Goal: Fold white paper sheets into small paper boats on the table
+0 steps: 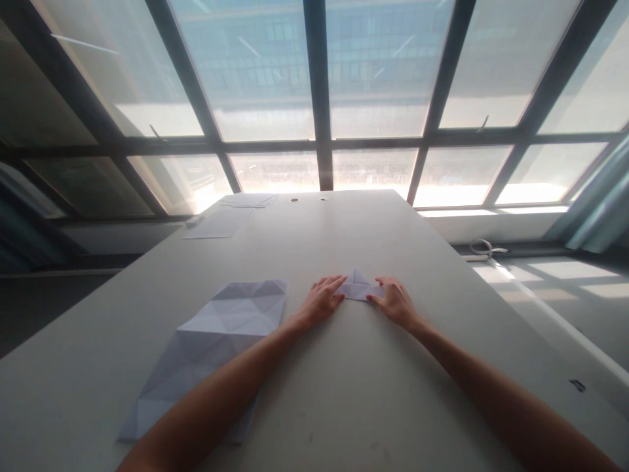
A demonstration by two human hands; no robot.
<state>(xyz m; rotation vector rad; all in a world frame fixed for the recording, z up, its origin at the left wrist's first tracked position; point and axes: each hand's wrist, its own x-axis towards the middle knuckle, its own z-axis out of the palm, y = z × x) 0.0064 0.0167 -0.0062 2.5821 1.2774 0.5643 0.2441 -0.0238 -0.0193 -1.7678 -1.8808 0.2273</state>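
Note:
A small folded piece of white paper [356, 288] lies on the table between my hands, with a pointed peak on its far side and a straight band along its near side. My left hand [322, 299] grips its left end, fingers on top and thumb at the near edge. At the other end, my right hand [394, 301] pinches the paper between thumb and fingers. Beside my left forearm rests a large creased sheet of paper [221, 331], partly covered by that arm.
The white table [324, 393] stretches away toward large windows. Flat white sheets [213, 224] lie at its far left, near a small pale object. Two round holes [294, 200] are set in the far edge. A cable [484, 248] lies beyond the right side.

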